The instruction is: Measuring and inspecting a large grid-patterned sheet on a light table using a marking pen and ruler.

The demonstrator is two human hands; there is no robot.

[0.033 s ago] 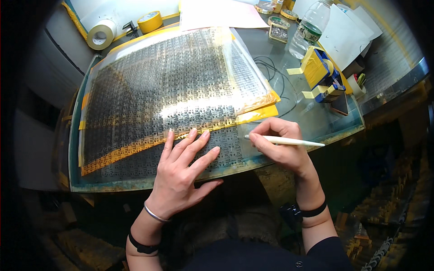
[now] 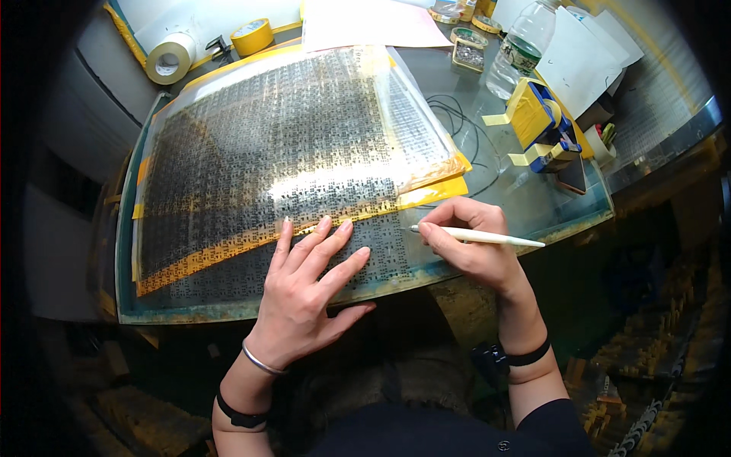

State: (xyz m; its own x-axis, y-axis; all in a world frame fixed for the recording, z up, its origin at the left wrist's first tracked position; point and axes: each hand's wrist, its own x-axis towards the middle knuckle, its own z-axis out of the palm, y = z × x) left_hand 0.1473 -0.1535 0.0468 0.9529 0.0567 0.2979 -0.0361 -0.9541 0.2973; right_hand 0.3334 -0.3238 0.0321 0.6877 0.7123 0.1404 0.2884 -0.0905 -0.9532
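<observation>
A large transparent film [image 2: 266, 145] printed with rows of small dark marks covers most of the glass-topped table, over yellow and clear sheets. My left hand [image 2: 308, 282] lies palm down with its fingers spread on the film's near part. My right hand [image 2: 483, 255], at the film's near right edge, pinches a slim white pen-shaped tool [image 2: 499, 238]. The tool's metallic tip points left toward the film, and its tapered tail sticks out to the right. Whether the tip touches the film, I cannot tell.
At the back left stand a roll of white tape [image 2: 170, 59] and a roll of yellow tape [image 2: 252, 36]. A blue tape dispenser [image 2: 553, 141], a clear bottle [image 2: 521, 49] and a thin black cable [image 2: 480, 152] are on the right. Papers [image 2: 373, 27] lie behind.
The pen-shaped tool has shifted very slightly to the left at its tip. My left hand and the film have stayed where they were.
</observation>
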